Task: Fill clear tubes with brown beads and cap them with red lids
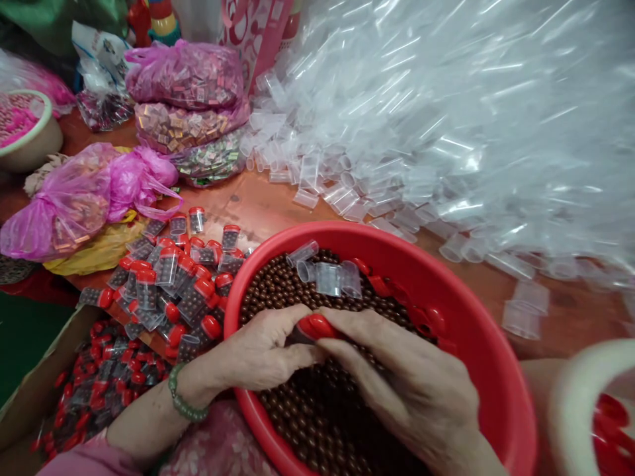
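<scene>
Over a red basin (pixel 476 311) of brown balls (pixel 317 416), my left hand (pixel 270 350), with a green bead bracelet at its wrist, grips a small container whose body is mostly hidden by my fingers. The fingertips of my right hand (pixel 397 370) pinch the container's red cap (pixel 316 326), and both hands meet there. Several clear plastic tubes (pixel 328 279) lie on the balls behind my hands. Loose red caps (pixel 431 320) rest along the basin's right inner side.
Filled containers with red caps (pixel 171 277) are heaped left of the basin, more in a box (pixel 106 370) below. A large pile of clear tubes (pixel 446 132) covers the back right. Pink bags (pixel 188 76) stand back left. A white bucket (pixel 570 403) holds red caps at right.
</scene>
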The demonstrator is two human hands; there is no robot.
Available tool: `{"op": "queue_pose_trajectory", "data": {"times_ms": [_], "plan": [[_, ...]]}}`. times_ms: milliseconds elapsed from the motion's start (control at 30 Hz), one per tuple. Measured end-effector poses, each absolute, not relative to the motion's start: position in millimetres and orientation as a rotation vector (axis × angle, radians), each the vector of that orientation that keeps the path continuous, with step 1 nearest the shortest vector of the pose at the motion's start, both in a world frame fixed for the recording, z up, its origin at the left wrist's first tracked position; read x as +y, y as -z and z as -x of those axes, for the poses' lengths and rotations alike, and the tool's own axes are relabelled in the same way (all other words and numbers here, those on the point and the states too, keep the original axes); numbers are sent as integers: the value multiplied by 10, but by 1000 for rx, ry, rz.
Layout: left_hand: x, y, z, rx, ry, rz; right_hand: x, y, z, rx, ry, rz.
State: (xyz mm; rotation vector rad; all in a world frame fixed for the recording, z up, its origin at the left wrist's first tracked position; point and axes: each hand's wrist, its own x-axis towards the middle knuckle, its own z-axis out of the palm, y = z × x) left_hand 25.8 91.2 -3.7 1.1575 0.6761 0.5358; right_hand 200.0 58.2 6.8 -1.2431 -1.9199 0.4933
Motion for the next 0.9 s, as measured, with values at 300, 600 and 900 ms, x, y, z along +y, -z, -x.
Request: {"op": "queue_pose_trajectory", "data": {"times_ms": [300, 600, 900], "plan": [[908, 82, -294, 643, -550, -761, 569, 36, -1794, -2350, 148, 1295], [859, 109, -270, 591, -540, -777, 568, 96, -1774, -2372, 242, 1126], [809, -48, -180, 747, -629, -1035, 575, -20, -1855, -2373, -154, 1198]]}}
